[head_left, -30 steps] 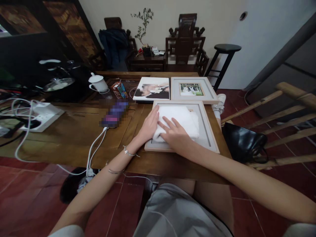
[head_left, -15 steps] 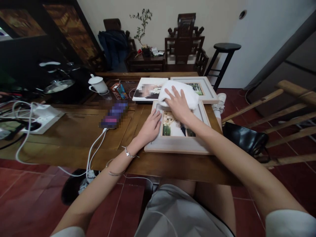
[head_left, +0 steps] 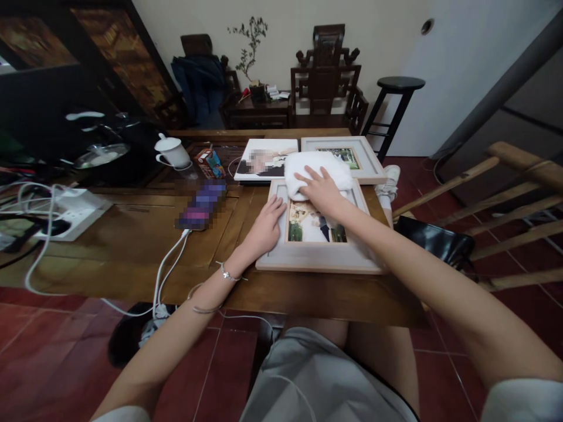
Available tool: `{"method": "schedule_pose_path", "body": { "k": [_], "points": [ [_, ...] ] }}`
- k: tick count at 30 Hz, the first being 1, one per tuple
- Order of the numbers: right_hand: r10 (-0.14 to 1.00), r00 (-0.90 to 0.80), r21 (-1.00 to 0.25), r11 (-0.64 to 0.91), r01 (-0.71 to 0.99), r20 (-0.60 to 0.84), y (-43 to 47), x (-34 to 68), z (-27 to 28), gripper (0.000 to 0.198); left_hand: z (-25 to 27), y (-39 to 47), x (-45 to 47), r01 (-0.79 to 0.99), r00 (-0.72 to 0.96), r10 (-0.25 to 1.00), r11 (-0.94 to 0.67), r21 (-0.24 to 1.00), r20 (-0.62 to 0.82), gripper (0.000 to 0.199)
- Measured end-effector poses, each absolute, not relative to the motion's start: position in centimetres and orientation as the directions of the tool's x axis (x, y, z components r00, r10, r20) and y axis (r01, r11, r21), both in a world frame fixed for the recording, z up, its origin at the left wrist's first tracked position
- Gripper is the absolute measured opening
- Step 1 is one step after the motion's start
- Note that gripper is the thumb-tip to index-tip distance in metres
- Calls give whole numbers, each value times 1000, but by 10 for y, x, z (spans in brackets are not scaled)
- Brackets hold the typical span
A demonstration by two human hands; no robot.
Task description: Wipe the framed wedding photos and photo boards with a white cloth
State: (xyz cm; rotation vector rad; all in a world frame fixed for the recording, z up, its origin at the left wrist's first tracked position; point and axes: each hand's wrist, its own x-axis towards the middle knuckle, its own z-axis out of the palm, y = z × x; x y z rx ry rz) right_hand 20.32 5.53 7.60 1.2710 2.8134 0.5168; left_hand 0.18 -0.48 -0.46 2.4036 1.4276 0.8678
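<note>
Head view: your right hand (head_left: 323, 190) lies on the white cloth (head_left: 336, 167), grip spread wide, pressing from above. Your left hand (head_left: 266, 225), fingers extended, rests on the near frame's (head_left: 316, 258) left border; grip clasps nothing. Cloth covers that frame's far edge, overlapping the far frame (head_left: 373, 167) in view. Near frame's flat on the counter (head_left: 145, 252), photo partly visible.

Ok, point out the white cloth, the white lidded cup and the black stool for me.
White cloth (head_left: 316, 160): head view, its top surface, just beyond the fingertips.
White lidded cup (head_left: 176, 156): head view, the side of its body.
Black stool (head_left: 401, 84): head view, its round seat.
</note>
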Motion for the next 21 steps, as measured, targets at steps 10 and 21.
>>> {"method": "schedule_pose_path", "body": {
  "k": [10, 21],
  "points": [
    [830, -554, 458, 466, 757, 72, 38, 311, 94, 42, -4, -5, 3, 746, 328, 862, -488, 454, 386, 61],
    [763, -646, 249, 633, 733, -36, -87, 333, 91, 50, -3, -6, 5, 736, 338, 853, -503, 453, 398, 63]
  ]
}}
